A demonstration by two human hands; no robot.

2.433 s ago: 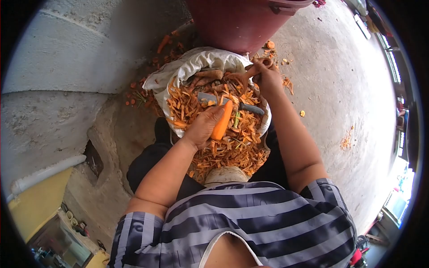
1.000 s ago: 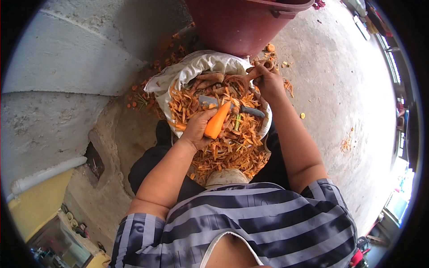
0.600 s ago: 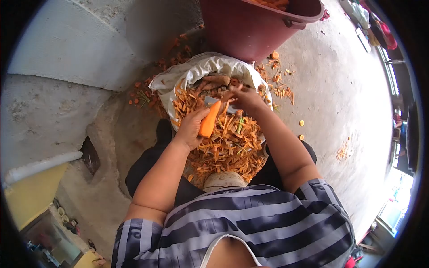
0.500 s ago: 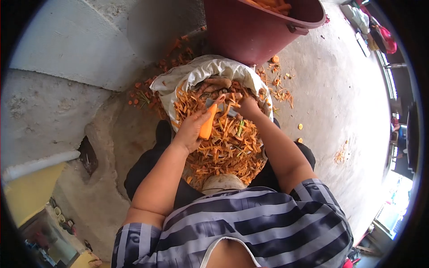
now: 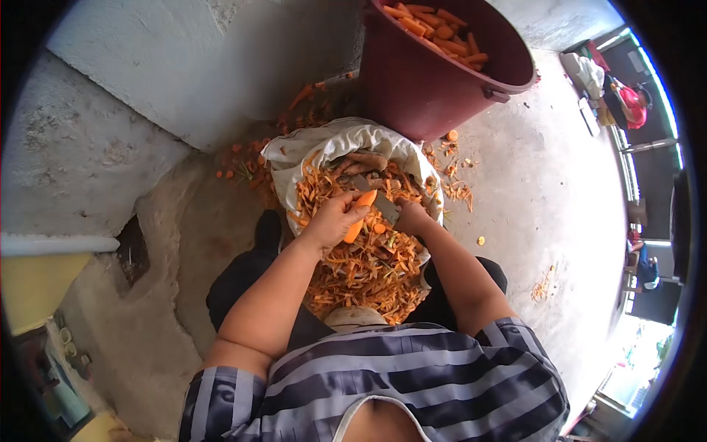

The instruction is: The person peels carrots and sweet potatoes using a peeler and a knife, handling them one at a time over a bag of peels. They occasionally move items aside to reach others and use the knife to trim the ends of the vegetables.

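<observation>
My left hand (image 5: 333, 221) is wrapped round a peeled orange carrot (image 5: 353, 231), its upper end showing above my fingers. In my right hand (image 5: 412, 218) is a knife with a wide grey blade (image 5: 385, 208), which points up and left, right beside the carrot's upper end. Both hands are over an open whitish sack (image 5: 359, 131) full of carrot peelings (image 5: 368, 276). Several brownish unpeeled carrots (image 5: 367, 159) lie at its far side. A small round carrot piece (image 5: 379, 228) rests on the peelings just below the blade.
A large dark red bucket (image 5: 434, 96) holding peeled carrots (image 5: 442, 33) stands behind the sack. Scraps (image 5: 456, 191) and carrot slices are scattered on the concrete floor (image 5: 508, 177). A grey wall (image 5: 147, 81) rises at the left. A seated person (image 5: 632, 107) is far right.
My head view has tilted up, showing more of the bucket. My right hand has brought the knife out of the peelings, closer to the carrot. The left hand still grips the carrot.
</observation>
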